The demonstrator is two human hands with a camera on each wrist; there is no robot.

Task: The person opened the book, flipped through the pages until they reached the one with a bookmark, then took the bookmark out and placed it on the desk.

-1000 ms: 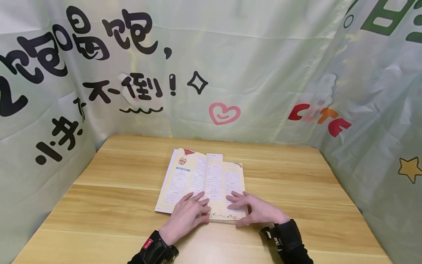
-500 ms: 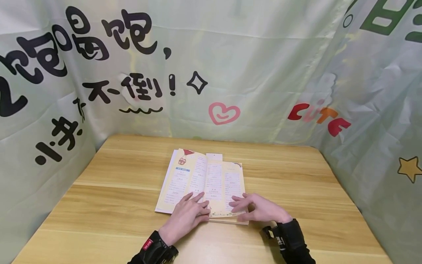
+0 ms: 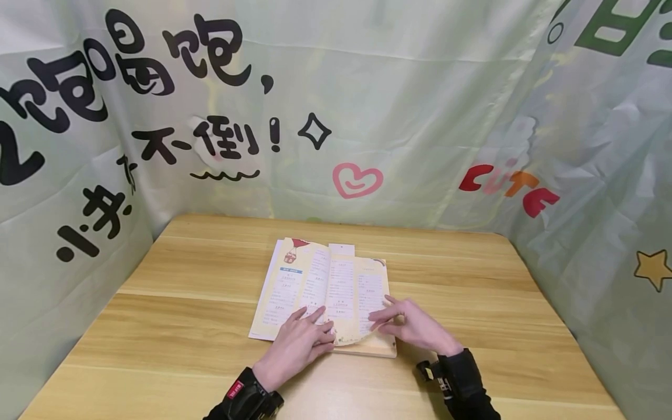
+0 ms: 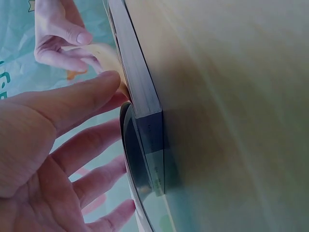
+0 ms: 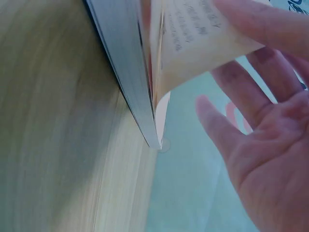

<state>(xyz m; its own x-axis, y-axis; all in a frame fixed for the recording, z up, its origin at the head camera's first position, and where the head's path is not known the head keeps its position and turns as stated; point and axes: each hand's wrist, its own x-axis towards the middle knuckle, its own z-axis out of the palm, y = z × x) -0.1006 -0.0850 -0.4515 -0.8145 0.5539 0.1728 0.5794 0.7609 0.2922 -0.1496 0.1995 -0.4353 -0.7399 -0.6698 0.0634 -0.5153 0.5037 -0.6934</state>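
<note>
An open book point(image 3: 343, 291) with cream pages of printed text lies on the wooden table, a balloon drawing at its upper left. My left hand point(image 3: 299, 344) rests with extended fingers on the lower part of the book by the spine. At the lower right, my right hand point(image 3: 415, 326) pinches the corner of a page point(image 3: 362, 336) between thumb and fingers. That corner curls up off the pages below. In the right wrist view the lifted page point(image 5: 207, 53) bends away from the thick page block point(image 5: 123, 63). The left wrist view shows the book's spine end point(image 4: 154, 154) near my left fingers.
The wooden table point(image 3: 178, 326) spreads around the book. A pale tab point(image 3: 342, 249) sticks out past the book's top edge. Printed cloth point(image 3: 409, 105) with black lettering and a pink heart hangs behind and at both sides.
My right hand has moved slightly up at the book's lower right. The page corner there has lifted and curled back, baring the page beneath. The left hand has stayed in place.
</note>
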